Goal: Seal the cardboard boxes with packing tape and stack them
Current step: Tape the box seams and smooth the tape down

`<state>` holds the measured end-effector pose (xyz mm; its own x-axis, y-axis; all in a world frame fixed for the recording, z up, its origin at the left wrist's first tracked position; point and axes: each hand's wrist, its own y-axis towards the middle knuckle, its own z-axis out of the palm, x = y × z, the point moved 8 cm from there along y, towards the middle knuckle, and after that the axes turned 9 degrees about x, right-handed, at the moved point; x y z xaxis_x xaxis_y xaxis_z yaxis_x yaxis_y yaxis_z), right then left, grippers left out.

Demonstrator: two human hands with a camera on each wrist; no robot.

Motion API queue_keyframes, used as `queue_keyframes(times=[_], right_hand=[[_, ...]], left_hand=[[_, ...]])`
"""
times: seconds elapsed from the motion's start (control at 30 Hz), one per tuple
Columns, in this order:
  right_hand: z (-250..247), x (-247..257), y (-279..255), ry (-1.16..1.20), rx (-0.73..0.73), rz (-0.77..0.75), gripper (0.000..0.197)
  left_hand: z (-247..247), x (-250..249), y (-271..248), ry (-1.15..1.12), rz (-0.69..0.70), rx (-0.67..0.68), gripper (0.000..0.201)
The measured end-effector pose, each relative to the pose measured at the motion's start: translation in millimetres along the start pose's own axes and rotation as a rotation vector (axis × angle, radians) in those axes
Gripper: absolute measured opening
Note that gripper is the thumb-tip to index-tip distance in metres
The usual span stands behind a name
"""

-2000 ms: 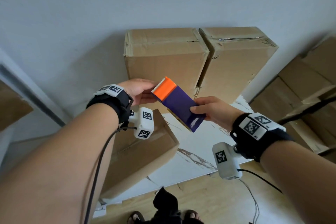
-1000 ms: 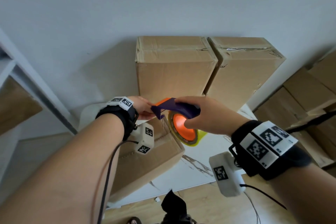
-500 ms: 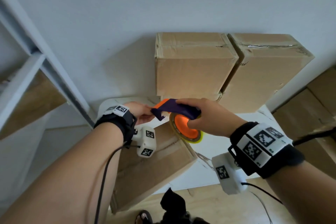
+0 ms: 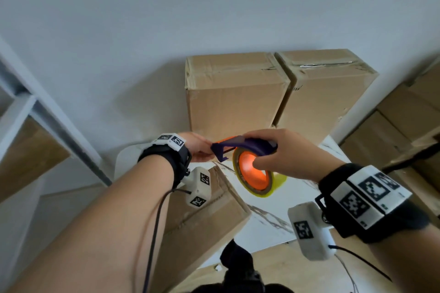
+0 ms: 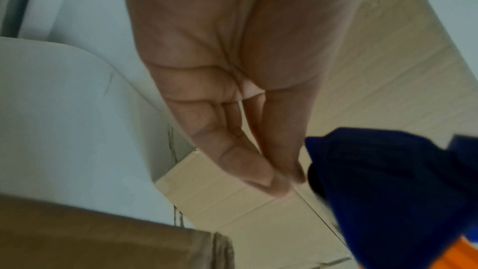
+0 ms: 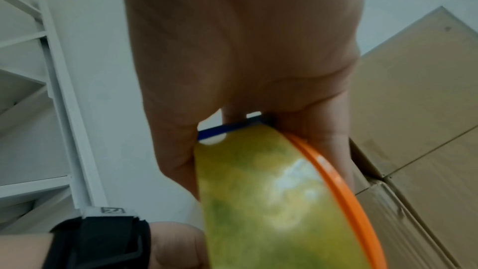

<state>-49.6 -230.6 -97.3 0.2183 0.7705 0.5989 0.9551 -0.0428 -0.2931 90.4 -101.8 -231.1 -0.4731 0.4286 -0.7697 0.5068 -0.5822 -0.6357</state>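
My right hand (image 4: pixel 256 150) grips a purple tape dispenser (image 4: pixel 250 145) from above, in the air over the table. Its orange hub and yellow tape roll (image 4: pixel 273 189) hang below my fingers. My left hand (image 4: pixel 209 150) is at the dispenser's front end. Its fingertips (image 5: pixel 279 179) are pinched together, and a thin strip of tape runs from them to the dispenser (image 5: pixel 388 181). The tape roll (image 6: pixel 258 191) fills the right wrist view under my right hand (image 6: pixel 245 48). Below my left forearm a brown cardboard box (image 4: pixel 214 216) lies on the white table (image 4: pixel 292 197).
Two taped cardboard boxes (image 4: pixel 233 95) (image 4: pixel 321 93) stand side by side against the wall at the back of the table. Flattened cardboard (image 4: pixel 392 126) is piled at the right. A white shelf unit (image 4: pixel 35 112) stands at the left. Wooden floor shows below the table edge.
My right hand has turned the dispenser from flat to roll-down and now holds it from above. My left hand has stayed at its front end. Both hands sit a little lower.
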Motion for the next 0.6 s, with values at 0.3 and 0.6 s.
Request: queue_keyframes(times=[0.3,0.6], right_hand=[[6,25,4,-0.064,-0.069,0.031,0.039],[17,32,-45,-0.148,0.031,-0.006,0.030]], left_hand=[[-4,-3,6,0.075,-0.012,0.024,0.020],[-2,4,-14,0.275,0.003,-0.059,0.008]])
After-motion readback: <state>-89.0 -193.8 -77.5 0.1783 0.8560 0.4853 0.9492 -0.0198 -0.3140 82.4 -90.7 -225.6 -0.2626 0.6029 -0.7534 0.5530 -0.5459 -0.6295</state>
